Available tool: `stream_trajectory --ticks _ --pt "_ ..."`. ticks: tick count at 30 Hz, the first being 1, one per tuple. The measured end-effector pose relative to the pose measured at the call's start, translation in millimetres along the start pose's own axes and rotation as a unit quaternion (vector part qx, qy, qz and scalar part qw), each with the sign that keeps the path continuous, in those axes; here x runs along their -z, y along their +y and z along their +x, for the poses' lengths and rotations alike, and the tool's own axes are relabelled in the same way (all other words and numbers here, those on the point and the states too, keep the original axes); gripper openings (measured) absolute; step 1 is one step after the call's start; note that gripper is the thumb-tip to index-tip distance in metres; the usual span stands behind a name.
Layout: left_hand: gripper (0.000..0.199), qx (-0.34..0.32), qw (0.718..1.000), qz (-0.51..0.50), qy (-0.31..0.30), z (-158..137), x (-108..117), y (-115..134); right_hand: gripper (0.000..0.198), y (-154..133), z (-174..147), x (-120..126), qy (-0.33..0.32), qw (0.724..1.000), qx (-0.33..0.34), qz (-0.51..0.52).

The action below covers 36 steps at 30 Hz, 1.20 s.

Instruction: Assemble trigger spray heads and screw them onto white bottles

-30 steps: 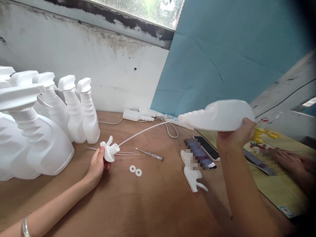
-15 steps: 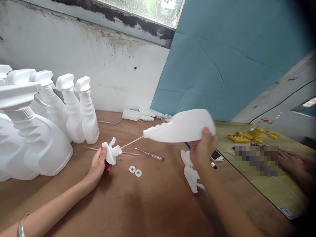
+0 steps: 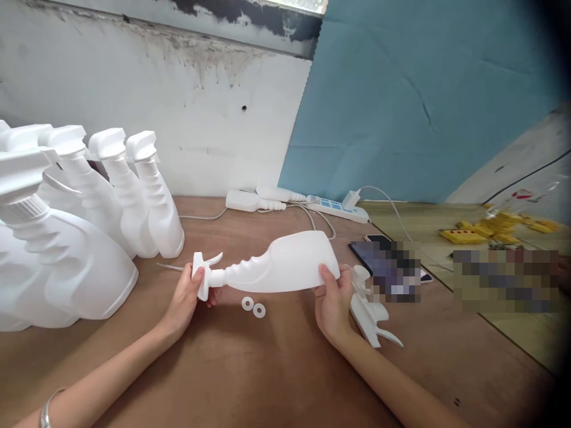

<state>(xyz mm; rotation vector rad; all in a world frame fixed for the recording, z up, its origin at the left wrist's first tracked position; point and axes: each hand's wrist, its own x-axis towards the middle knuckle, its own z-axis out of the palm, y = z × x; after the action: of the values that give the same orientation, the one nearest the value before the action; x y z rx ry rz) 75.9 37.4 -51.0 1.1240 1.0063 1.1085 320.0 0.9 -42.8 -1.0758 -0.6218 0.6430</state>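
A white plastic bottle [image 3: 285, 261] lies sideways in the air above the table, its base gripped by my right hand [image 3: 332, 303]. My left hand [image 3: 185, 300] is closed on a white trigger spray head [image 3: 203, 276], whose ribbed collar [image 3: 217, 277] meets the bottle's neck; I cannot tell if it is screwed on. The dip tube is out of sight. Two white ring washers [image 3: 253, 307] lie on the table below the bottle. Beside my right hand rest more white sprayer parts [image 3: 369, 312], one with a trigger.
White spray bottles [image 3: 154, 202] stand in a group at left. Along the wall are white plug-like devices [image 3: 254, 201] and a power strip [image 3: 339, 208] with cords. A phone [image 3: 361, 255] lies at right, partly blurred out. Yellow pieces [image 3: 486, 229] sit on the far-right table.
My right hand has brought the bottle left and down, and its neck now meets the spray head's collar. The dip tube between them has gone from sight. The view has shifted slightly.
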Motion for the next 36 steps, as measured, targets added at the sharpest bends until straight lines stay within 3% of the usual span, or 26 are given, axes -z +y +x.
stream_trajectory --ticks 4,8,13,18,26,32,36 --pt "0.036 -0.001 0.999 -0.041 0.011 3.1 1.1 3.9 0.029 6.4 -10.6 -1.0 -0.026 0.995 -0.073 0.058" --pt "0.04 0.023 0.998 -0.051 0.016 4.8 2.8 7.6 0.028 7.7 -11.7 -2.4 -0.038 0.991 -0.104 0.07" --pt "0.041 0.041 0.999 -0.032 0.008 3.0 3.0 8.2 0.025 11.0 -3.9 0.9 -0.057 0.99 -0.107 0.066" --pt "0.041 0.013 1.0 0.014 0.001 0.6 1.3 9.1 0.022 12.1 1.2 1.5 -0.054 0.99 -0.115 0.059" --pt "0.039 0.026 0.999 -0.003 0.023 3.4 0.2 8.4 0.021 12.3 0.7 2.7 -0.075 0.989 -0.114 0.048" --pt "0.052 0.035 0.997 -0.047 0.057 2.8 0.2 9.9 0.023 12.7 0.7 1.9 -0.08 0.99 -0.108 0.041" --pt "0.043 0.041 0.994 -0.064 0.076 5.9 -0.3 7.8 0.025 10.4 0.1 0.8 -0.093 0.989 -0.113 0.033"
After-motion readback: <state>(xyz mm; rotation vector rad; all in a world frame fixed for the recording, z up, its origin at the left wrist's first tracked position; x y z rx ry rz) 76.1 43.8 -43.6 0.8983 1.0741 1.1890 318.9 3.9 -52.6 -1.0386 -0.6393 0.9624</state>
